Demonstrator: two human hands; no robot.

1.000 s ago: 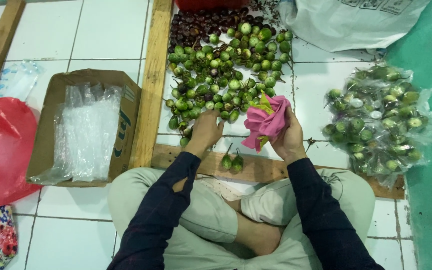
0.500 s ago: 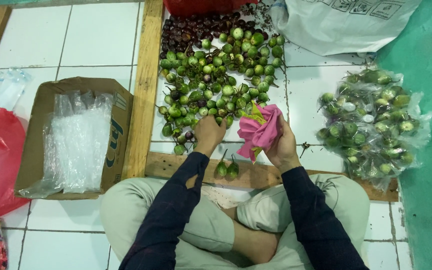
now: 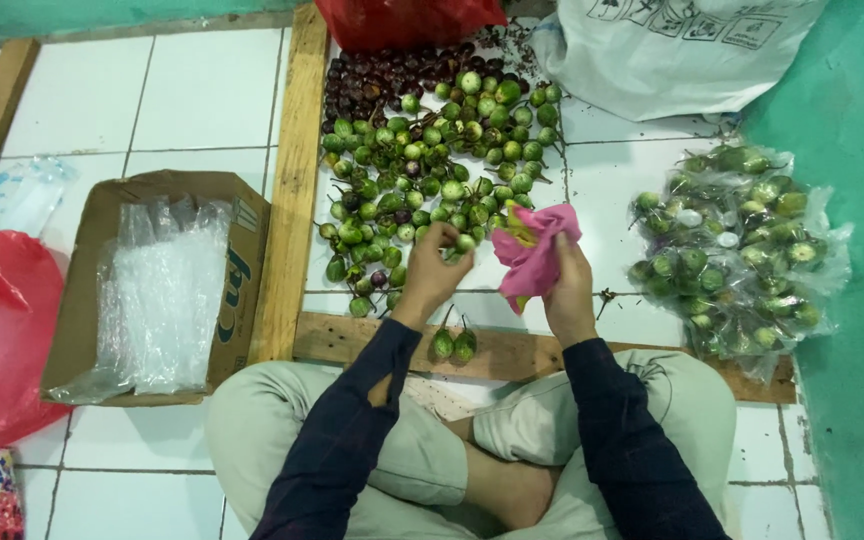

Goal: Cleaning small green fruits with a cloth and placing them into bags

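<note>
Left hand [image 3: 432,268] pinches one small round green eggplant [image 3: 464,243] at near edge of loose green eggplant pile [image 3: 422,170] | right hand [image 3: 564,290] grips crumpled pink plastic bag [image 3: 537,250], just right of pile | risk: your bag mouth looks collapsed, fruit may miss and roll off

The scene is evenly lit by soft overhead light; only faint shadows are cast. Mild glare is seen on the clear plastic bags [image 3: 157,290]. Slight blur is noted throughout; edges are little distorted.
</note>
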